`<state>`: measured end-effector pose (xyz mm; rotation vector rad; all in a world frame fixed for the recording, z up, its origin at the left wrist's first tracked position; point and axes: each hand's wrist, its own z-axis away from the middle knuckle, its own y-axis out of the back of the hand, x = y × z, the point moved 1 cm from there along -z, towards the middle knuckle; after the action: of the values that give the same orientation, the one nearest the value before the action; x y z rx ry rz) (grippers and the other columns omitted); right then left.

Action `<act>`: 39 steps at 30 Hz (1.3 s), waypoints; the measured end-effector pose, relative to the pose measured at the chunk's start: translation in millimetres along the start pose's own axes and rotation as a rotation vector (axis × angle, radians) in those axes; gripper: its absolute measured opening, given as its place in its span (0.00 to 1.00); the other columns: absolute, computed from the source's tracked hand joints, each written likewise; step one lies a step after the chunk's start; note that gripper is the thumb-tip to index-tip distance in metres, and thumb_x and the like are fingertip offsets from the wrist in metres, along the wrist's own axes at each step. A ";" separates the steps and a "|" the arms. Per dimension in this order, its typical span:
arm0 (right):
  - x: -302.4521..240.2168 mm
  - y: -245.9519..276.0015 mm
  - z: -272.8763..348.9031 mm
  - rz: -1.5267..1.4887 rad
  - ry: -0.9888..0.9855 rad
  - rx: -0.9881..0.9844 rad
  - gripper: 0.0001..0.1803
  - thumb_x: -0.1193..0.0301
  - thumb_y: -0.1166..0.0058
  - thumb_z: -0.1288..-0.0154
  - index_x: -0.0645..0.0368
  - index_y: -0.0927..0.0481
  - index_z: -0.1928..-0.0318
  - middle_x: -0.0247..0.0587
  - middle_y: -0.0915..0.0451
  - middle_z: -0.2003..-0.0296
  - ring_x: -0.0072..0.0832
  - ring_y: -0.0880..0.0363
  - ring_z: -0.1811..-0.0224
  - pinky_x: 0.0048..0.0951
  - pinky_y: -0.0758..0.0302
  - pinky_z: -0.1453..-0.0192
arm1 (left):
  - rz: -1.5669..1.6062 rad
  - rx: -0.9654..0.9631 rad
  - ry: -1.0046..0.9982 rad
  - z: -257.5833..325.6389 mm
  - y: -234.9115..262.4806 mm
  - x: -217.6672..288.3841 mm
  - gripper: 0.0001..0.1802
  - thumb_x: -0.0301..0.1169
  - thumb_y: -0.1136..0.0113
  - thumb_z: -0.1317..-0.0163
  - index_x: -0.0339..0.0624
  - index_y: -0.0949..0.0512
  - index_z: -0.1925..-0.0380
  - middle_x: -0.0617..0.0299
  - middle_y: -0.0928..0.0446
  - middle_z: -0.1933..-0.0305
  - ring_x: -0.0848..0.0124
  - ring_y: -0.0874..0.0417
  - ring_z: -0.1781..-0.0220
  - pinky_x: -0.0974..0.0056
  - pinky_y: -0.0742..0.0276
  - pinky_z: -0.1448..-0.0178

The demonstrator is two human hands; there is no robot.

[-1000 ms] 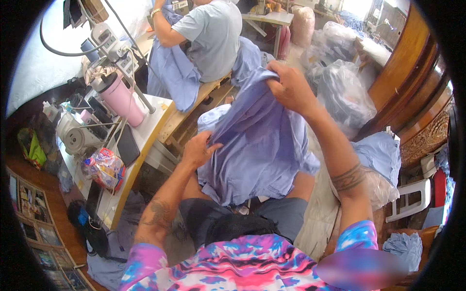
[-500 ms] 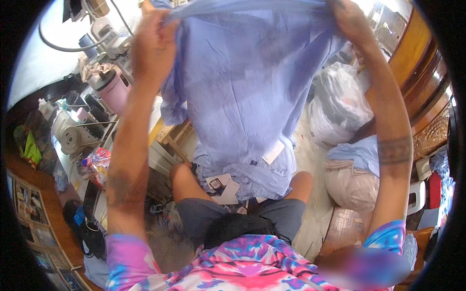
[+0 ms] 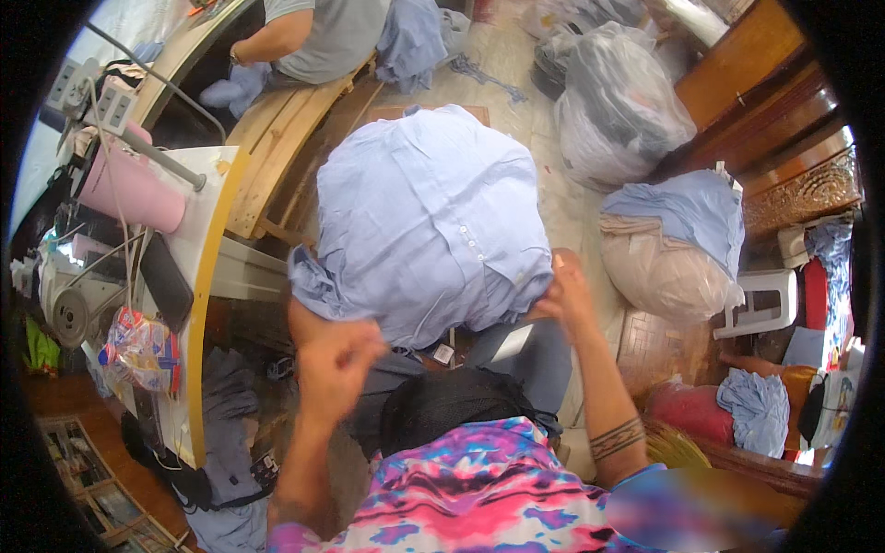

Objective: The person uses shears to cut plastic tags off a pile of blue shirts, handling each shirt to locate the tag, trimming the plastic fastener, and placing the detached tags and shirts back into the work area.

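Shirt (image 3: 429,221), light blue, spread over the person's lap/knees, centre of view. Long axis runs roughly near-to-far, tilted a bit left at the far end; button row (image 3: 475,241) on its right half runs along that same line. A bunched bit hangs off the near-left edge.

Left hand (image 3: 334,364): blurred, fist-like, at the shirt's near-left edge; can't tell if its grip actually has cloth. Right hand (image 3: 564,297): fingers closed on the shirt's near-right edge, gripping fabric.

Left: white table (image 3: 198,212) w/ yellow rim, pink tumbler (image 3: 129,189) on it, snack bag (image 3: 138,348) nearer. Far left: another person (image 3: 318,32) in grey top, seated on a wooden bench (image 3: 277,120). Far right: clear plastic bag (image 3: 618,101) on the floor; right of shirt, a beige sack (image 3: 668,272) w/ blue cloth on top. White stool (image 3: 761,300) just right of that.
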<state>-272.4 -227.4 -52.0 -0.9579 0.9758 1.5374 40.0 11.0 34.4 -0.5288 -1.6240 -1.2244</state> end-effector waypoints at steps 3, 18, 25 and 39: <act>6.6 -16.8 24.0 -0.200 -0.358 0.009 0.22 0.57 0.41 0.23 0.62 0.23 0.42 0.35 0.19 0.60 0.26 0.22 0.61 0.32 0.21 0.56 | -0.182 0.200 -0.212 -106.0 -17.2 15.7 0.19 0.34 0.23 0.41 0.35 0.14 0.55 0.47 0.15 0.49 0.56 0.14 0.46 0.60 0.20 0.47; -131.5 8.0 -52.2 -0.138 0.369 0.175 0.27 0.56 0.47 0.21 0.71 0.19 0.42 0.42 0.16 0.51 0.25 0.22 0.48 0.28 0.27 0.40 | 0.318 0.509 -0.112 -60.4 27.9 52.4 0.08 0.27 0.30 0.37 0.39 0.21 0.66 0.69 0.25 0.70 0.76 0.28 0.70 0.69 0.32 0.64; -358.3 -116.3 -15.7 0.117 0.873 -0.504 0.23 0.55 0.45 0.23 0.62 0.16 0.42 0.31 0.16 0.60 0.21 0.23 0.57 0.22 0.28 0.49 | 0.420 -0.202 -0.360 85.0 13.8 103.9 0.06 0.28 0.22 0.44 0.39 0.10 0.72 0.61 0.17 0.80 0.73 0.22 0.84 0.67 0.32 0.78; -338.5 -111.4 7.1 0.754 0.996 -0.724 0.20 0.62 0.47 0.22 0.64 0.18 0.42 0.40 0.15 0.54 0.27 0.18 0.54 0.28 0.23 0.48 | 0.544 0.049 -0.226 61.6 22.2 73.0 0.08 0.33 0.30 0.31 0.40 0.17 0.60 0.67 0.20 0.71 0.80 0.25 0.74 0.69 0.32 0.70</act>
<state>-112.7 -319.3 253.1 -2.1669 1.6229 2.1302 0.2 59.6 109.7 -1.0287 -1.5457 -0.7369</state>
